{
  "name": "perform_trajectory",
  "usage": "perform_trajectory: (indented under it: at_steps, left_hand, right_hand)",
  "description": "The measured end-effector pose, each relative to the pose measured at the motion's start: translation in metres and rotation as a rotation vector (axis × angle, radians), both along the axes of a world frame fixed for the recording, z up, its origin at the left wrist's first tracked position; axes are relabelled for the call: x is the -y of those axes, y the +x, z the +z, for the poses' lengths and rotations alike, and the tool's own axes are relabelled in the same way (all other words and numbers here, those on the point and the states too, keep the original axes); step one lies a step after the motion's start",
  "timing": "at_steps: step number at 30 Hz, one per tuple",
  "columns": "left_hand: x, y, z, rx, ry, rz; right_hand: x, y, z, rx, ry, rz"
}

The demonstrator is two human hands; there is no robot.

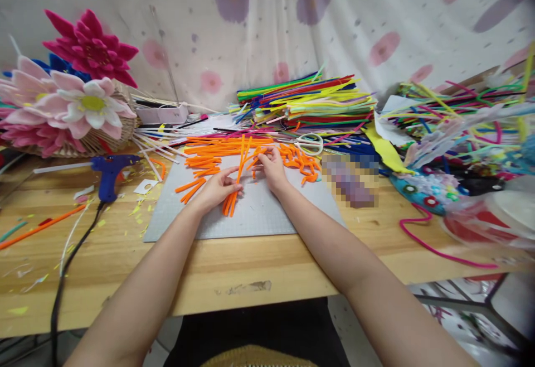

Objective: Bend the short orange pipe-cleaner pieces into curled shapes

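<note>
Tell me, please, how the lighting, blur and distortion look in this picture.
Head view: soft, fairly even light, no harsh glare on the grey mat; head view: wide-angle stretching of the forearms; head view: slight softness, though the orange stems stand out; head view: a pixelated patch beside the mat, unreadable.

1. Strips: uniform bright orange.
2. Mat: grey, finely gridded.
3. Counter: yellowish-brown, with visible wood grain.
4. Glue gun: blue; its cord, black.
5. Flowers: from where I stand, magenta, pale pink, and white about a yellow centre.
6. Basket: straw-coloured, in a woven pattern.
7. Stacked stems: bands of green, blue, red and yellow.
8. Curtain: white, scattered with pink and purple blots.
9. Loose stem at right: magenta.
</note>
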State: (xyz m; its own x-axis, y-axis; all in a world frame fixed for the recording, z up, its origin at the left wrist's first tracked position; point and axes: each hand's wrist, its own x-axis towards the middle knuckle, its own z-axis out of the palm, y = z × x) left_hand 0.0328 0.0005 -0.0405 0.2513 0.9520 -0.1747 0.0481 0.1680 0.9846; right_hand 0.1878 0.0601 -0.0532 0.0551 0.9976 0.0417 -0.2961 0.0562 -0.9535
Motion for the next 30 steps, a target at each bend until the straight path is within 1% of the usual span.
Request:
perform_trajectory:
  at_steps: [3, 8, 10, 14, 18, 20, 22, 25, 27, 30]
  left_hand:
    - [-0.001, 0.000, -0.001, 0.011, -0.007, 0.000]
    - [0.000, 0.001, -0.001, 0.022, -0.007, 0.017]
    - [0.000, 0.002, 0.000, 0.018, -0.008, 0.018]
    - [0.000, 0.002, 0.000, 0.029, -0.009, 0.013]
    - [0.000, 0.000, -0.001, 0.025, 0.010, 0.039]
    - [-0.001, -0.001, -0.002, 0.018, 0.017, 0.036]
    - [-0.001, -0.001, -0.002, 0.008, 0.031, 0.046]
    - [-0.001, -0.001, -0.002, 0.001, 0.043, 0.112]
    - [-0.001, 0.000, -0.003, 0.006, 0.044, 0.146]
    - [-0.002, 0.000, -0.006, 0.008, 0.071, 0.131]
  right_hand:
    - [0.001, -0.002, 0.000, 0.019, -0.019, -0.014]
    - [-0.003, -0.001, -0.005, 0.047, -0.042, -0.137]
    - [-0.005, 0.000, -0.007, 0.064, -0.034, -0.137]
    - [-0.002, -0.001, -0.006, 0.142, -0.062, -0.008]
    - [0.006, -0.006, -0.001, 0.223, -0.064, 0.193]
    - [0.008, -0.007, 0.001, 0.210, -0.059, 0.288]
    - [0.009, -0.006, 0.002, 0.149, -0.075, 0.332]
    - [0.010, -0.004, 0.004, 0.081, -0.103, 0.350]
    - [0.011, -0.003, 0.006, 0.108, -0.109, 0.388]
    - [0.013, -0.004, 0.007, 0.213, -0.093, 0.458]
